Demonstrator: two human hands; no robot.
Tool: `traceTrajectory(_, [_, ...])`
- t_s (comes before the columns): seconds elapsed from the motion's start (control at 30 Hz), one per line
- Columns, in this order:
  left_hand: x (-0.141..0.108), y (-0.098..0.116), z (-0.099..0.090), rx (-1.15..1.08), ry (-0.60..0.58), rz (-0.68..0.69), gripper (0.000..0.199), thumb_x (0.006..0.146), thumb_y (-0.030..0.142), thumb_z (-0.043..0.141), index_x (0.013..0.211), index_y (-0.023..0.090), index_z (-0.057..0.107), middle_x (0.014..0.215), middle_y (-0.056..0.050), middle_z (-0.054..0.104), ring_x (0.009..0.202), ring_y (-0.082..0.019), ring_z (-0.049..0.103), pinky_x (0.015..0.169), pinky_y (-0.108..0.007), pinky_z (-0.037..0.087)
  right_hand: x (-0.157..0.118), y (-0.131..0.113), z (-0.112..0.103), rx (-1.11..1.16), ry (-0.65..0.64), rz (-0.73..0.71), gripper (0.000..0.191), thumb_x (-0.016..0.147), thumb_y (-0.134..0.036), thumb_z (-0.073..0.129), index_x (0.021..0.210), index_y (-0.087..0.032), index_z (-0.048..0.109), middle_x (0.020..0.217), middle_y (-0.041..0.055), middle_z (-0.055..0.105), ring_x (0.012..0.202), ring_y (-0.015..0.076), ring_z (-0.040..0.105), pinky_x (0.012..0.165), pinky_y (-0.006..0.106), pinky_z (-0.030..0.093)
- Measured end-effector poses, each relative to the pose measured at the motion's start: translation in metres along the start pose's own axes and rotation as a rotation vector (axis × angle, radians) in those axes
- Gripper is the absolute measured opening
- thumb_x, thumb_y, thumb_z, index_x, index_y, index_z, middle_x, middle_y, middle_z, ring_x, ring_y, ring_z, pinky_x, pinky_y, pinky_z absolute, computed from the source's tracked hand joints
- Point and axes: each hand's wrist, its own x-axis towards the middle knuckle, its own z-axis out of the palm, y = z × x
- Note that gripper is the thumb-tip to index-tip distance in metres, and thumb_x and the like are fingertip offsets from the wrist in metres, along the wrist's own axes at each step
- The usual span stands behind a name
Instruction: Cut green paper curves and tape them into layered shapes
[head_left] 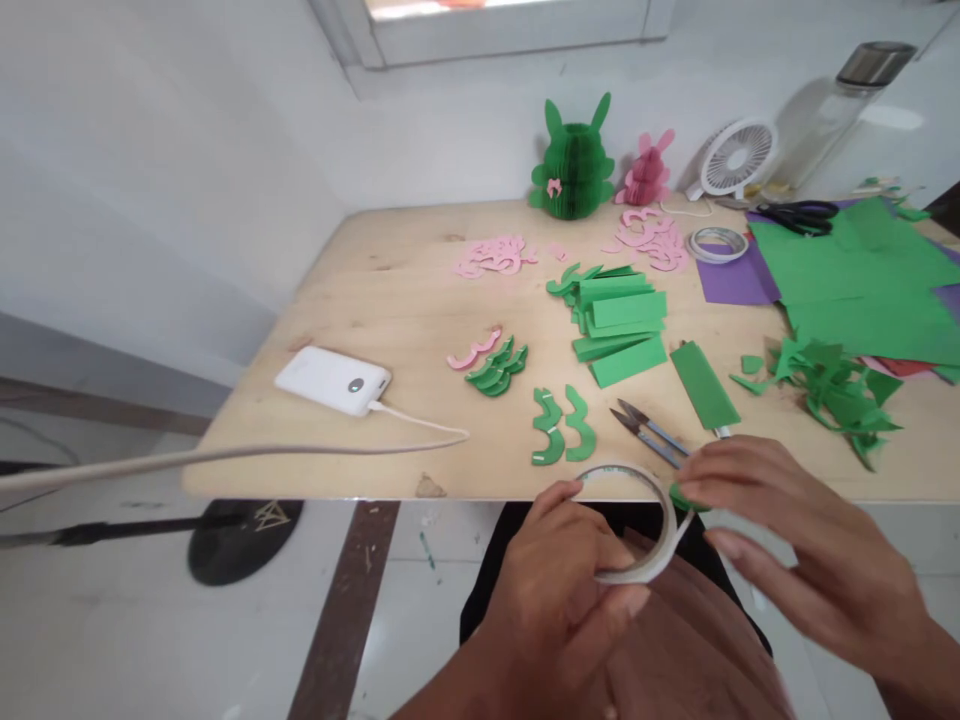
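My left hand [562, 580] is closed around a roll of white tape [660, 555], held upright just off the table's front edge. A short strip of tape runs from the roll toward a small green paper piece [688, 500] at the fingertips of my right hand [810, 550]. Those fingers curl over the piece and hide most of it. Between the hands and the paper stacks lie thread snips [649, 433], blades pointing away from me. Left of them are two wavy green paper cutouts [564, 425], one bearing white tape bits. A green paper strip [705, 385] lies beyond my right hand.
Green strips [622, 320], pink cutouts [495, 256] and green scraps [840, 395] cover parts of the table. Paper rabbits [574, 170], a fan [739, 158] and a bottle [832, 125] stand by the wall. A cable [300, 453] runs to a white power bank [330, 380].
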Motion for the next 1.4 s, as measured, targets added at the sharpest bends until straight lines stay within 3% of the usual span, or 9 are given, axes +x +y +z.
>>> traceTrajectory(0.07, [-0.007,0.001,-0.001,-0.158,0.019,-0.163,0.003,0.080,0.021,0.059,0.080,0.018,0.061,0.074,-0.002,0.067,0.076,-0.016,0.062,0.101,-0.041,0.038,-0.005,0.012,0.008,-0.075,0.108,0.133,0.023,0.088,-0.019,0.053,0.110,-0.023,0.060,0.101,0.0077,0.068,0.097,0.0229,0.063,0.081,0.035,0.049])
traceTrajectory(0.13, [-0.013,0.001,0.000,-0.310,0.049,-0.352,0.009,0.079,0.026,0.062,0.077,0.018,0.061,0.074,-0.003,0.066,0.077,-0.017,0.062,0.092,-0.038,0.044,-0.009,0.025,0.018,-0.186,0.106,0.195,0.021,0.090,-0.022,0.053,0.109,-0.021,0.060,0.102,0.0083,0.068,0.093,0.0217,0.064,0.076,0.032,0.050])
traceTrajectory(0.27, [-0.021,-0.004,0.005,-0.713,0.079,-0.673,0.021,0.079,0.036,0.065,0.077,0.016,0.056,0.066,-0.002,0.064,0.058,-0.013,0.057,0.061,-0.026,0.046,-0.009,0.045,0.039,-0.439,-0.029,0.135,0.023,0.092,-0.028,0.049,0.110,-0.018,0.060,0.103,0.0099,0.068,0.094,0.0249,0.062,0.079,0.036,0.046])
traceTrajectory(0.4, [-0.025,-0.009,0.010,-0.869,0.075,-0.789,0.027,0.076,0.038,0.069,0.083,0.016,0.055,0.062,-0.002,0.065,0.051,-0.010,0.054,0.052,-0.021,0.041,0.000,0.054,0.047,-0.628,-0.109,0.082,0.024,0.091,-0.030,0.050,0.106,-0.015,0.062,0.103,0.0117,0.068,0.093,0.0275,0.060,0.078,0.039,0.041])
traceTrajectory(0.57, [-0.027,-0.010,0.010,-0.856,0.041,-0.795,0.028,0.076,0.037,0.070,0.087,0.015,0.057,0.064,-0.002,0.066,0.051,-0.011,0.056,0.054,-0.023,0.044,0.010,0.056,0.049,-0.696,-0.162,0.067,0.025,0.091,-0.028,0.048,0.106,-0.014,0.062,0.100,0.0123,0.068,0.087,0.0263,0.059,0.075,0.037,0.039])
traceTrajectory(0.77, [-0.027,-0.018,0.011,-0.882,0.023,-0.728,0.051,0.076,0.036,0.071,0.121,0.016,0.057,0.063,-0.002,0.068,0.056,-0.014,0.059,0.058,-0.024,0.045,0.012,0.053,0.053,-0.701,-0.144,0.101,0.028,0.091,-0.035,0.049,0.105,-0.015,0.062,0.095,0.0115,0.067,0.083,0.0260,0.059,0.070,0.036,0.041])
traceTrajectory(0.93, [-0.027,-0.021,0.011,-0.942,0.027,-0.743,0.049,0.076,0.036,0.072,0.119,0.016,0.060,0.063,-0.002,0.069,0.053,-0.013,0.059,0.060,-0.027,0.047,0.013,0.051,0.054,-0.707,-0.150,0.127,0.025,0.093,-0.031,0.046,0.108,-0.016,0.060,0.094,0.0089,0.066,0.084,0.0236,0.062,0.065,0.032,0.042])
traceTrajectory(1.13, [-0.026,-0.022,0.007,-1.002,0.138,-0.686,0.051,0.076,0.037,0.072,0.120,0.014,0.061,0.063,-0.004,0.070,0.062,-0.016,0.063,0.070,-0.029,0.046,0.017,0.054,0.054,-0.740,-0.150,0.132,0.024,0.091,-0.028,0.046,0.107,-0.017,0.060,0.088,0.0078,0.066,0.077,0.0218,0.062,0.057,0.030,0.039])
traceTrajectory(1.4, [-0.022,-0.025,0.001,-1.184,0.138,-0.570,0.044,0.079,0.035,0.070,0.118,0.016,0.063,0.068,-0.006,0.072,0.068,-0.018,0.066,0.076,-0.031,0.045,0.017,0.060,0.051,-0.641,-0.145,0.171,0.028,0.085,-0.028,0.050,0.109,-0.018,0.061,0.090,0.0087,0.067,0.080,0.0233,0.064,0.060,0.030,0.043])
